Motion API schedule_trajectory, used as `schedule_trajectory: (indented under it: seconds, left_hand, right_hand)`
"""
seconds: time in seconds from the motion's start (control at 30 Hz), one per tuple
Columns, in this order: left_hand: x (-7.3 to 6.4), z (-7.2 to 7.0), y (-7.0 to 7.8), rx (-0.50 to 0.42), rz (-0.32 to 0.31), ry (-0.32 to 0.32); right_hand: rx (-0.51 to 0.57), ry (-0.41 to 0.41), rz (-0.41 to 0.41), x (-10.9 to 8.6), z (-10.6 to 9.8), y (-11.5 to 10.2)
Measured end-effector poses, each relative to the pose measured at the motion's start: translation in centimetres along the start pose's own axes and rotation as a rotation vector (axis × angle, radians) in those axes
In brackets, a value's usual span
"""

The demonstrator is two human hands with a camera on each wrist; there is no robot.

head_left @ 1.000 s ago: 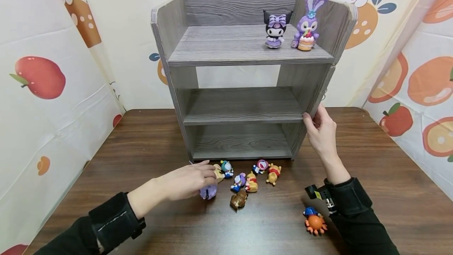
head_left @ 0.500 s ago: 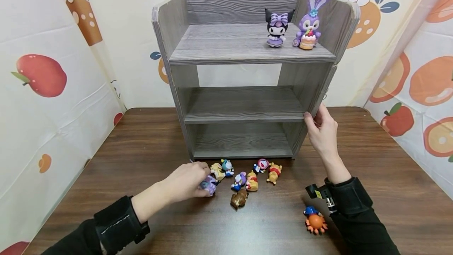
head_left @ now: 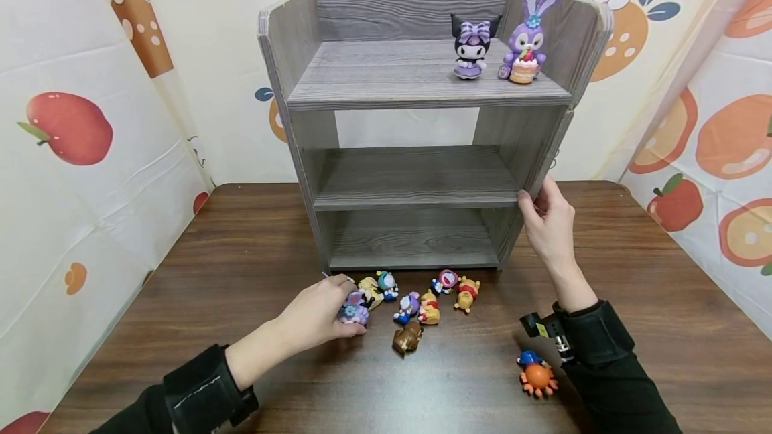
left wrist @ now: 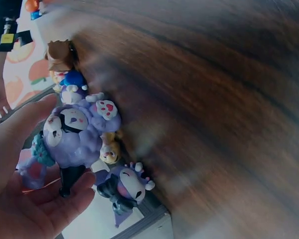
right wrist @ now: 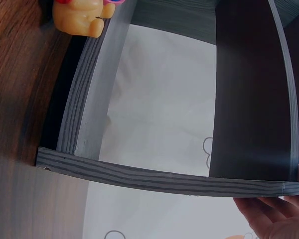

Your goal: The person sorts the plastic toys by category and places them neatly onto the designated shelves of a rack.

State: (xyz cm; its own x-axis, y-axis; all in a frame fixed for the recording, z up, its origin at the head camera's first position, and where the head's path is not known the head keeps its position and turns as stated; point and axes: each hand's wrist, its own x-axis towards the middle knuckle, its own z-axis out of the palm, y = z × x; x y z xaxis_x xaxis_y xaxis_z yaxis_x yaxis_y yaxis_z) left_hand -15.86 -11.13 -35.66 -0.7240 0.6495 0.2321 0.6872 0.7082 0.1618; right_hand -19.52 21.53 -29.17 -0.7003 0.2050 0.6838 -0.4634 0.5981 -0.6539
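My left hand (head_left: 313, 313) holds a purple bunny figurine (left wrist: 77, 137) with a teal flower, thumb on one side and fingers on the other, low at the left end of the toy group. Close by in the left wrist view lies a purple figurine with a black bow (left wrist: 127, 186). At the right of the grey wooden shelf (head_left: 416, 203), my right hand (head_left: 547, 220) grips the side panel's edge, fingers behind it. Before the shelf lie a cream-yellow figurine (head_left: 370, 292), two yellow bears in red, one being this bear (head_left: 467, 295), and a brown figurine (head_left: 407, 338).
On the shelf's top board stand a black-and-purple figurine (head_left: 470, 49) and a purple bunny with a cake (head_left: 525, 42). An orange crab-like toy with a blue part (head_left: 537, 378) lies near my right forearm. Printed cloth walls (head_left: 90, 220) flank the brown table (head_left: 259, 233).
My left hand has drawn slightly back and turned, its fingers now around the purple bunny figurine, which has tipped to show its front. My right hand stays on the shelf's side.
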Motion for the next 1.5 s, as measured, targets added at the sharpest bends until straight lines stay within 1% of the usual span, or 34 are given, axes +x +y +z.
schedule_trajectory:
  seconds: [0.13,0.27,0.37,0.43,0.6,0.73,0.9,1.03,1.17,1.33,1.5]
  left_hand:
    - [0.0,-0.1,0.1,-0.077,0.003,-0.007]
    - [0.1,-0.3,0.5,-0.104,-0.004,-0.043]
    - [0.2,-0.4,0.9,-0.096,-0.016,-0.064]
    - [0.2,-0.4,1.0,-0.083,-0.019,-0.062]
    - [0.3,-0.3,1.4,-0.041,-0.012,-0.029]
    - [0.3,-0.3,1.7,-0.026,-0.008,-0.017]
    - [0.4,-0.9,2.0,-0.033,-0.021,-0.005]
    - [0.7,-2.3,2.5,-0.061,-0.029,0.007]
    - [1.2,-4.5,3.4,-0.09,-0.026,0.0]
    - [1.7,-7.8,4.9,-0.103,-0.003,-0.024]
    - [2.7,-11.9,6.3,-0.12,0.01,-0.071]
  right_hand:
    - [0.002,-0.001,0.0,0.0,0.0,-0.1]
    - [0.0,-0.004,0.003,0.0,-0.1,-0.1]
    - [-0.004,-0.007,0.006,0.0,-0.2,-0.1]
    - [-0.006,-0.006,0.007,0.0,-0.2,-0.1]
    - [-0.009,0.0,-0.006,0.0,-0.3,-0.1]
    - [-0.011,0.002,-0.019,0.0,-0.3,-0.1]
    - [-0.013,-0.002,-0.013,0.0,-0.3,0.0]
    - [-0.016,-0.003,-0.008,0.0,-0.3,0.0]
    - [-0.019,-0.004,-0.006,0.0,-0.2,0.1]
    - [-0.016,-0.007,0.004,-0.1,-0.1,0.1]
    - [-0.014,0.003,0.017,-0.1,0.0,0.0]
